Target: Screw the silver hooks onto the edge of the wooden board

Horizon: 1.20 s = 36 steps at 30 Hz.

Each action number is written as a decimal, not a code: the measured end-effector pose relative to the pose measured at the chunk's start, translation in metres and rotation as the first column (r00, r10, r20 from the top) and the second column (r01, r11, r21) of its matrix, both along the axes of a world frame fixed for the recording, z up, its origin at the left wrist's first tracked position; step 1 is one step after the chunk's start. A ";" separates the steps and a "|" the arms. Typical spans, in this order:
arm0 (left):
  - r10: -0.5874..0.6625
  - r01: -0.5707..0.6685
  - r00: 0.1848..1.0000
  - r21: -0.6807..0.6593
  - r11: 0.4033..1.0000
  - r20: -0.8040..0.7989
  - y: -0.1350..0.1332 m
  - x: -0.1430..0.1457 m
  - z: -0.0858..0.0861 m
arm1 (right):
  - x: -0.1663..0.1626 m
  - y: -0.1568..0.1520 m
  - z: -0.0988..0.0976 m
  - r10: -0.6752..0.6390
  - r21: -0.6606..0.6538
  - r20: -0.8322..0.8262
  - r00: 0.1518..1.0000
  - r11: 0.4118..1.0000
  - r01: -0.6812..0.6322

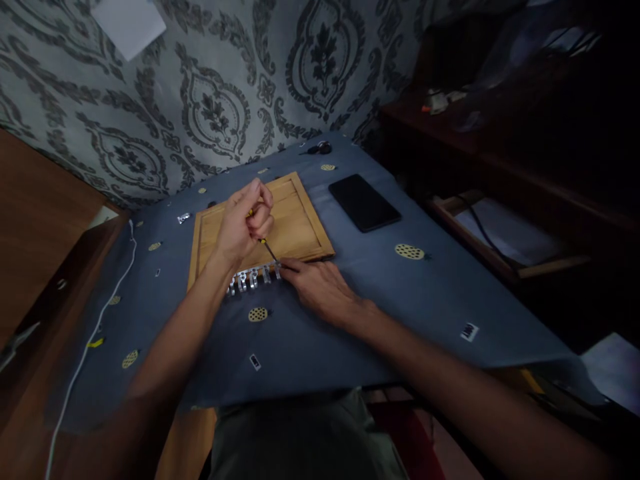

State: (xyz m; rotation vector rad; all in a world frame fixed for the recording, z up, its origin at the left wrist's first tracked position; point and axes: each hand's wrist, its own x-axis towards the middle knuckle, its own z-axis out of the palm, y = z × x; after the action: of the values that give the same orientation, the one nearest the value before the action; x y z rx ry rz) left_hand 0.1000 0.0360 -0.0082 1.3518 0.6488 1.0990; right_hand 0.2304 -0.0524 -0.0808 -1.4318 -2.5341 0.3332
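My left hand (245,223) is closed round a small screwdriver (268,248) with a yellow and black handle, its tip pointing down at a silver metal strip (253,277) of repeated pieces. That strip lies along the near edge of a wooden board (300,227) on a blue patterned cloth (400,293). My right hand (320,287) rests flat on the cloth, its fingers stretched toward the right end of the strip and pressing it down.
A black phone (364,202) lies on the cloth to the right of the board. A white cable (107,300) runs down the left side. Small metal parts (183,217) sit near the board's far left corner. Dark shelving (500,220) stands at right.
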 end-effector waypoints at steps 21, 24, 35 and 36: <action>-0.001 0.002 0.993 0.004 1.000 -0.116 -0.003 0.005 0.003 | 0.001 0.001 -0.001 -0.005 -0.010 -0.016 1.000 1.000 0.005; 0.121 -0.118 0.990 0.050 0.992 -0.070 -0.009 0.007 0.000 | 0.001 0.001 0.000 0.000 -0.017 -0.010 1.000 1.000 0.000; 0.254 -0.254 0.967 0.021 0.967 -0.003 -0.015 0.017 -0.001 | 0.001 0.001 -0.003 -0.006 -0.031 -0.048 0.999 1.000 0.004; 0.177 -0.177 0.984 0.009 0.984 -0.036 -0.012 0.015 0.000 | 0.001 0.001 -0.003 -0.008 -0.032 -0.049 0.999 0.999 0.006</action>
State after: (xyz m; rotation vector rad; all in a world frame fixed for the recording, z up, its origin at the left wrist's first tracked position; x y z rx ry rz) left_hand 0.1148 0.0240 -0.0085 1.3414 0.8050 1.2207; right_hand 0.2318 -0.0514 -0.0841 -1.4249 -2.4951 0.4041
